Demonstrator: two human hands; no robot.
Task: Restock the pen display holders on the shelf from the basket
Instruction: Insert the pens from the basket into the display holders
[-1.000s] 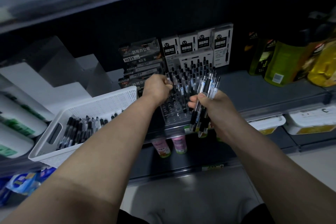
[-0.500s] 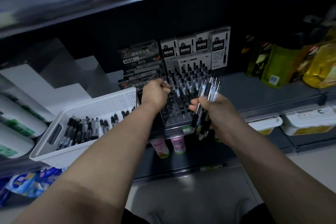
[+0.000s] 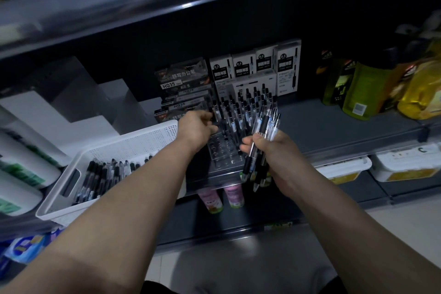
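While the right hand point(image 3: 274, 154) clutches a bundle of pens point(image 3: 264, 126) mid-barrel at 5 o'clock of the display holder point(image 3: 220, 149), they look light, stiff and slippery, so pinch one by its barrel. The left hand point(image 3: 195, 130) curls at the holder's 10 o'clock; I cannot tell whether it holds anything.

On the shelf point(image 3: 334, 126), the pen holder point(image 3: 224, 150) stands with the basket point(image 3: 124, 144) of pens point(image 3: 105, 174) to its left, boxes point(image 3: 262, 64) behind it, bottles point(image 3: 362, 88) to its right; my right grip point(image 3: 274, 153) holds a pen bundle point(image 3: 262, 131) before it.
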